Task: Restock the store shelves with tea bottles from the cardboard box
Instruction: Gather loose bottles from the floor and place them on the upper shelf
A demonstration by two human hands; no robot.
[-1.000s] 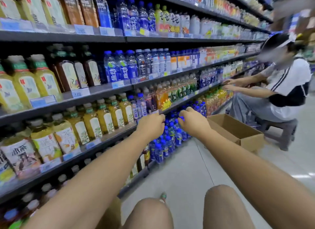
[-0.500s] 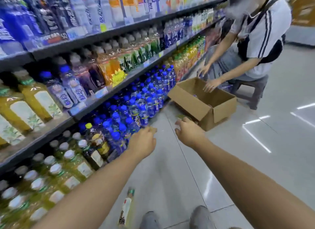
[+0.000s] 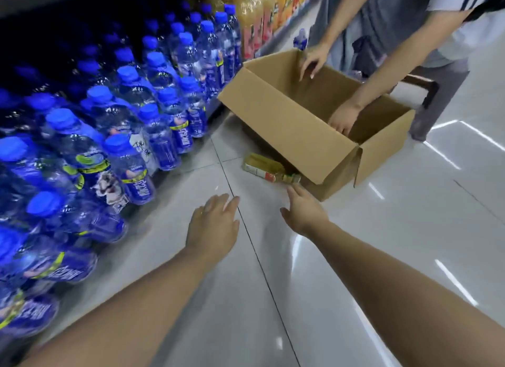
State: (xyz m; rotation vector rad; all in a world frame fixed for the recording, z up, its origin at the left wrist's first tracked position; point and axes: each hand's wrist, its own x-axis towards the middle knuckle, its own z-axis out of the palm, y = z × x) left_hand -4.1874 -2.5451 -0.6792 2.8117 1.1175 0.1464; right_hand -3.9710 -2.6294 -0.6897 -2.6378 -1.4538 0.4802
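A yellow tea bottle (image 3: pixel 269 169) lies on its side on the grey floor, against the near wall of an open cardboard box (image 3: pixel 289 126). My right hand (image 3: pixel 303 212) is open, its fingertips just short of the bottle's cap end. My left hand (image 3: pixel 213 224) hovers open over the floor, to the left of the right hand and apart from the bottle. Both hands hold nothing. The inside bottom of the box is hidden by its walls.
Blue-capped water bottles (image 3: pixel 131 126) crowd the bottom shelf on the left, with orange and yellow drinks (image 3: pixel 262 19) further along. Another person (image 3: pixel 404 33) sits on a stool behind the box, both hands reaching into it. Glossy floor tiles (image 3: pixel 382 243) stretch to the right.
My view has dropped from the upper shelves to the floor. Both my hands have moved down and forward toward the box, the fingers spreading; the lying bottle has come into sight by the box.
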